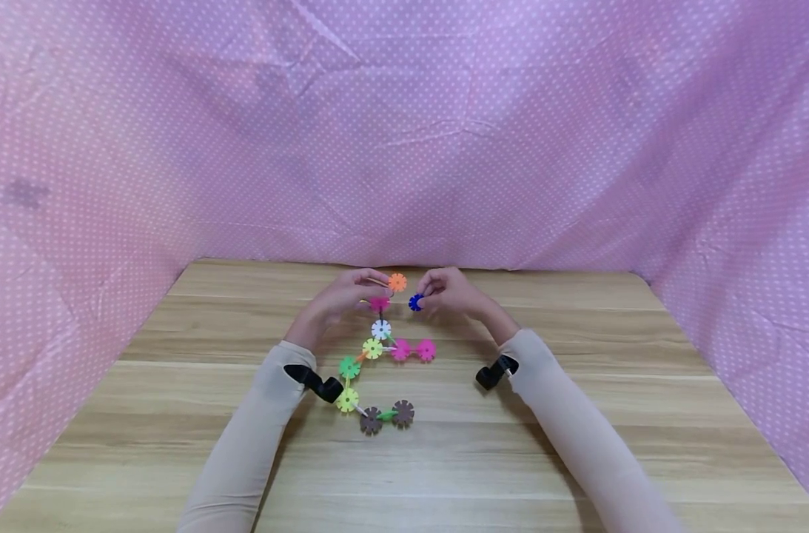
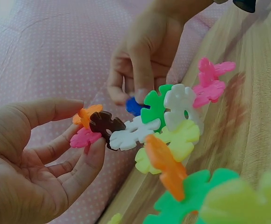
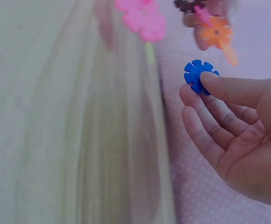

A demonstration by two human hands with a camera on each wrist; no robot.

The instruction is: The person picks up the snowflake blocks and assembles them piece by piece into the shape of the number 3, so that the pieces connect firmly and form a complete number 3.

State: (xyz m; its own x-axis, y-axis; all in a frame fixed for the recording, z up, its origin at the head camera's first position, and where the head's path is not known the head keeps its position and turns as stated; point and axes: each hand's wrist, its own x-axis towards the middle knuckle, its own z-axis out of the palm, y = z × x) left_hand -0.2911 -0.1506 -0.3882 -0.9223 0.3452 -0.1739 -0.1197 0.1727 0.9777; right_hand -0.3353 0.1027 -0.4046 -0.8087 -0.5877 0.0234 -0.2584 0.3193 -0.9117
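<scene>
A chain of notched plastic snowflake discs (image 1: 380,330) in several colours runs over the table toward me. My left hand (image 1: 339,297) grips its far end, where an orange disc (image 1: 397,282), a pink disc (image 2: 85,138) and a dark brown disc (image 2: 106,123) are slotted together. To the right, my right hand (image 1: 452,294) pinches a blue snowflake disc (image 3: 194,73) between thumb and fingers. A small gap separates the blue disc from the orange one in the head view. Pink discs (image 1: 414,349) branch off to the right below the white disc.
Two brown discs (image 1: 403,413), joined by a green one, form the chain's near end. The wooden table (image 1: 511,474) stretches to both sides. Pink dotted cloth (image 1: 417,148) hangs behind and at the sides. A black wrist camera (image 1: 314,381) overlaps the chain's left side in the head view.
</scene>
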